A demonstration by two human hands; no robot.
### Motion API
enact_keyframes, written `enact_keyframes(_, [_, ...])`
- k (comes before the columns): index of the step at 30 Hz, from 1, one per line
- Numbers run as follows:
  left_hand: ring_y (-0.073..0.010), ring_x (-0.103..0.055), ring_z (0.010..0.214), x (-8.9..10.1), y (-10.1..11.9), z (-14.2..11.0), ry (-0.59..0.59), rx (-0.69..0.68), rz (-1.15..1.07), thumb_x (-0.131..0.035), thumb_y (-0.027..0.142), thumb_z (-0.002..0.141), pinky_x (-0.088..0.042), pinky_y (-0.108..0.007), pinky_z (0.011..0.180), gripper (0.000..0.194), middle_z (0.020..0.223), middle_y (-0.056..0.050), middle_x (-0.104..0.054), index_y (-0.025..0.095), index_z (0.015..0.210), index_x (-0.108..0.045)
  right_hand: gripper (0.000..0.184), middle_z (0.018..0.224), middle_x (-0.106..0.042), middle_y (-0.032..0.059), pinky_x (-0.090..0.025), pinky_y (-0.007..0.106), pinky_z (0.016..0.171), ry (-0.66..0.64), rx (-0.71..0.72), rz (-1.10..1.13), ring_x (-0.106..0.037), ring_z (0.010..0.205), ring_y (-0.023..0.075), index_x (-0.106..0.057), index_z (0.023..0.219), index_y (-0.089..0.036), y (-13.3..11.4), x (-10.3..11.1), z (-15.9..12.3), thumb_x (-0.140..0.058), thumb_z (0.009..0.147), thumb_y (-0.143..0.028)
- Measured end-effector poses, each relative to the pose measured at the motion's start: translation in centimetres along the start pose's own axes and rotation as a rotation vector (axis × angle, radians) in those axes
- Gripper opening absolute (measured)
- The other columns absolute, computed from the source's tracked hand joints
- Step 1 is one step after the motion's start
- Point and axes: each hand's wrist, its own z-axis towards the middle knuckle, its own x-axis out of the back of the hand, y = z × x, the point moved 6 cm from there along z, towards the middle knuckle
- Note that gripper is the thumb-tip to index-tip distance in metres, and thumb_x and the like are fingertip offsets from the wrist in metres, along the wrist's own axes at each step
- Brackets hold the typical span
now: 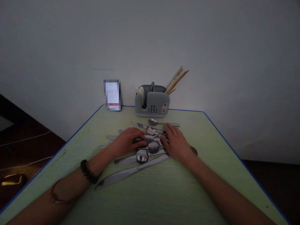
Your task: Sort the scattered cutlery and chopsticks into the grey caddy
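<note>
Left hand [128,141], right hand [177,143], cutlery [154,147] between

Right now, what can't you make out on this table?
All in the head view:
- Parts of the cutlery: covered by the left hand and right hand.
- Whether either hand grips anything: palms turned away.
- Phone display: pixelated.
- Print on the holder's sticker: too small.

A pale green table [150,197] with a blue edge [185,110] carries metal knives [126,176] and spoons [142,156], jumbled across its middle. On the far side stand a grey caddy [156,99] and, left of it, a phone [113,93].
</note>
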Motion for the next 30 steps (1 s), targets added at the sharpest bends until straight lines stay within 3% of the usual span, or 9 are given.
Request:
enact_keyframes(3, [-0.0201, -0.06, 0.091, 0.3, 0.0, 0.0, 0.032, 0.041, 0.03, -0.059, 0.036, 0.083, -0.047, -0.034, 0.083, 0.019, 0.096, -0.006, -0.067, 0.02, 0.092, -0.063, 0.055, 0.138, -0.043, 0.0226, -0.032, 0.05, 0.103, 0.008, -0.04, -0.046, -0.037, 0.129, 0.0324, -0.04, 0.134, -0.005, 0.6, -0.4, 0.0, -0.037, 0.092, -0.041])
enact_keyframes(6, [-0.0204, -0.059, 0.09, 0.3, 0.1, 0.0, 0.029, 0.043, 0.071, -0.054, 0.033, 0.085, -0.047, -0.036, 0.083, 0.019, 0.095, -0.006, -0.065, 0.019, 0.096, -0.061, 0.051, 0.13, -0.05, 0.0197, -0.035, 0.048, 0.099, 0.051, -0.03, -0.067, -0.044, 0.12, 0.0307, -0.042, 0.133, -0.008, 0.8, -0.1, 0.0, -0.038, 0.092, -0.039])
enact_keyframes(13, [-0.0232, -0.055, 0.102, 0.4, -1.0, -0.2, 0.083, 0.087, 0.064, -0.047, 0.032, 0.088, -0.045, -0.041, 0.091, 0.026, 0.108, -0.01, -0.061, 0.018, 0.11, -0.053, 0.027, 0.097, -0.059, 0.0135, -0.04, 0.038, 0.078, 0.042, -0.063, -0.074, -0.051, 0.089, 0.0252, -0.06, 0.1, -0.015, 1.0, 0.9, 0.3, -0.045, 0.09, -0.035])
enact_keyframes(22, [-0.0234, -0.056, 0.1, 0.4, -1.1, -0.1, 0.081, 0.101, 0.049, -0.05, 0.032, 0.087, -0.046, -0.041, 0.09, 0.026, 0.107, -0.01, -0.061, 0.018, 0.109, -0.053, 0.022, 0.087, -0.063, 0.0091, -0.036, 0.035, 0.073, -0.027, -0.057, -0.034, -0.054, 0.081, 0.0226, -0.058, 0.088, -0.016, 1.3, 0.3, 0.8, -0.048, 0.091, -0.035])
enact_keyframes(30, [-0.0252, -0.055, 0.105, 0.5, -1.0, -0.2, 0.091, 0.126, 0.038, -0.051, 0.029, 0.085, -0.044, -0.043, 0.092, 0.04, 0.115, -0.012, -0.057, 0.017, 0.122, -0.045, 0.019, 0.089, -0.063, 0.0089, -0.034, 0.035, 0.073, 0.101, 0.061, -0.077, -0.052, 0.082, 0.0227, -0.059, 0.09, -0.017, 0.2, 1.3, 0.8, -0.049, 0.091, -0.033])
